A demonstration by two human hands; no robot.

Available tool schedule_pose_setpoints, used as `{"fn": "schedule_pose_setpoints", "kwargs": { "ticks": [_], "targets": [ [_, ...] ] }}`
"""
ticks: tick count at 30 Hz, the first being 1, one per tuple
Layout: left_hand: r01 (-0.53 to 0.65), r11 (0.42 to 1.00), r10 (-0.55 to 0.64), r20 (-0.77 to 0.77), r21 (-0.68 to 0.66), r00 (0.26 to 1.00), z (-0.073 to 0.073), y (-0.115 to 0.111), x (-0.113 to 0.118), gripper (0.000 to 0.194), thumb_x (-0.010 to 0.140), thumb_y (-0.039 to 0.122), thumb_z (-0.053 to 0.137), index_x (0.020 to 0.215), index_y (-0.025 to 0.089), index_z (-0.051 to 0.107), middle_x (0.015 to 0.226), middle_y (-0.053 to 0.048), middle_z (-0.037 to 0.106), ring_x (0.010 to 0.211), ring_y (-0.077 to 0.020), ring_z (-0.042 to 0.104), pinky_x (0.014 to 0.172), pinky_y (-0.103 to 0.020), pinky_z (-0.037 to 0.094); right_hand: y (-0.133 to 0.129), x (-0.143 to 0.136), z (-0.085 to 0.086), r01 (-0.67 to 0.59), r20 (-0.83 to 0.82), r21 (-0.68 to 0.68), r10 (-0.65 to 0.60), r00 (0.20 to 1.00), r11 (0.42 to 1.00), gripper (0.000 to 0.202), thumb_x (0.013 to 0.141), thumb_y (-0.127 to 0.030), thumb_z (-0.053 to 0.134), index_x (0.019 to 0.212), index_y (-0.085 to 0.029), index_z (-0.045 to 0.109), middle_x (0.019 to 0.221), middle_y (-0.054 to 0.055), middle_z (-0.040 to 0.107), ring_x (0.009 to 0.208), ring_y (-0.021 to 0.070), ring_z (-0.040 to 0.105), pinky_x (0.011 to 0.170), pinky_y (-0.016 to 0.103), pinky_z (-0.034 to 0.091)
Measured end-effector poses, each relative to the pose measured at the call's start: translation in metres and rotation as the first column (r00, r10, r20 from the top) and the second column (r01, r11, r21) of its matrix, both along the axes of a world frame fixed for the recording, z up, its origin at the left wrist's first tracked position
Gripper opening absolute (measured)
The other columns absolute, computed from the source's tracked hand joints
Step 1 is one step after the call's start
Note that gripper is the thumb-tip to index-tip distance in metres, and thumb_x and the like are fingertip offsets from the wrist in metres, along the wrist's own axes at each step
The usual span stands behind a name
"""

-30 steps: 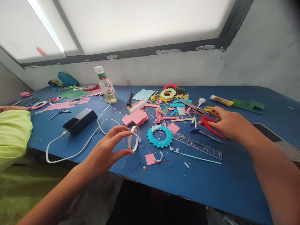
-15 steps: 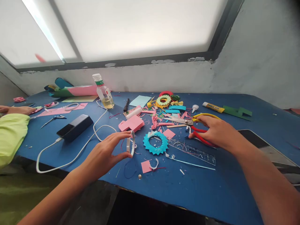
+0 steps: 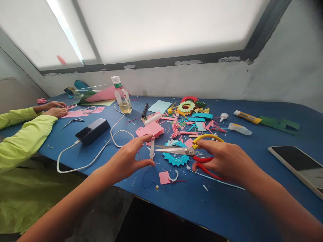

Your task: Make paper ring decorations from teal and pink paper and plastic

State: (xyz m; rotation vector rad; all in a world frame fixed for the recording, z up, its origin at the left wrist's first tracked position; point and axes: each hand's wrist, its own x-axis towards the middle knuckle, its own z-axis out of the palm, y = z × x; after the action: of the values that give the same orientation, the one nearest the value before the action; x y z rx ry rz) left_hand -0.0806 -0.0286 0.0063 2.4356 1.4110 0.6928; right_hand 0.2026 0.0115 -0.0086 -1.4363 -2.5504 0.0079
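Observation:
Between thumb and fingers, my left hand [image 3: 128, 155] pinches a narrow white ring [image 3: 152, 149], seen almost edge-on above the table. My right hand [image 3: 222, 158] grips scissors [image 3: 176, 151] with one yellow and one red handle loop. The slightly parted blades point left, their tips close to the ring; contact is unclear. Beneath the blades lies a blue folded-paper ring [image 3: 177, 160], partly covered. A pink paper square [image 3: 164, 177] and a curved white piece [image 3: 174, 176] lie nearer the table edge, beside a small bead [image 3: 157, 187].
Paper scraps [image 3: 186, 126] cover the middle of the blue table [image 3: 202, 208]. A bottle [image 3: 123, 101], a dark box [image 3: 93, 130] with a white cable [image 3: 112, 134], and a phone [image 3: 297, 164] stand around. At left are another person's hands [image 3: 57, 109]. A glue tube [image 3: 247, 116] lies right.
My right hand has brought the scissors left, towards the white ring. The ring has turned more edge-on. The view has shifted left, and the other person's hands show more fully.

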Motion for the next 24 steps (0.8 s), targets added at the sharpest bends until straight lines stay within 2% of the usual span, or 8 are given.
{"fn": "schedule_pose_setpoints", "kwargs": {
  "ticks": [5,9,16,24],
  "targets": [
    [0.009,0.999,-0.009,0.01,0.042,1.0,0.001,0.002,0.004,0.056,0.072,0.038,0.067,0.121,0.019,0.046,0.124,-0.012,0.054,0.116,-0.0241,0.05,0.097,-0.045,0.042,-0.001,-0.004,-0.002,0.002,0.018,0.021,-0.003,1.0,1.0,0.058,0.065,-0.069,0.052,0.101,-0.025,0.062,0.088,0.005,0.071,0.075,0.0277,0.066,0.051,0.032,0.047],
    [0.003,0.999,-0.004,0.011,0.039,1.0,0.002,0.002,0.007,0.052,0.072,0.034,0.068,0.117,0.019,0.047,0.121,-0.01,0.056,0.114,-0.0229,0.052,0.096,-0.042,0.044,-0.003,0.0,0.002,-0.004,-0.006,0.083,0.005,1.0,0.997,0.056,0.066,-0.064,0.056,0.101,-0.022,0.064,0.085,0.006,0.071,0.072,0.0265,0.066,0.049,0.032,0.046],
    [0.006,0.999,-0.006,0.003,0.038,1.0,0.003,0.0,0.01,0.038,0.074,0.029,0.067,0.104,0.018,0.047,0.121,-0.011,0.056,0.113,-0.0225,0.053,0.095,-0.042,0.045,-0.004,0.005,0.007,0.025,0.032,0.037,-0.026,0.999,0.999,0.053,0.067,-0.057,0.06,0.103,-0.019,0.064,0.089,0.008,0.071,0.074,0.0288,0.067,0.048,0.032,0.047],
    [0.012,0.999,-0.012,-0.006,0.038,1.0,0.003,-0.001,0.013,0.035,0.074,0.028,0.066,0.101,0.019,0.046,0.121,-0.01,0.056,0.113,-0.0216,0.053,0.094,-0.041,0.045,-0.003,0.001,0.0,-0.005,-0.003,0.069,0.005,1.0,0.998,0.056,0.066,-0.061,0.059,0.103,-0.02,0.064,0.092,0.007,0.071,0.075,0.0295,0.067,0.049,0.034,0.048]
  ]
}}
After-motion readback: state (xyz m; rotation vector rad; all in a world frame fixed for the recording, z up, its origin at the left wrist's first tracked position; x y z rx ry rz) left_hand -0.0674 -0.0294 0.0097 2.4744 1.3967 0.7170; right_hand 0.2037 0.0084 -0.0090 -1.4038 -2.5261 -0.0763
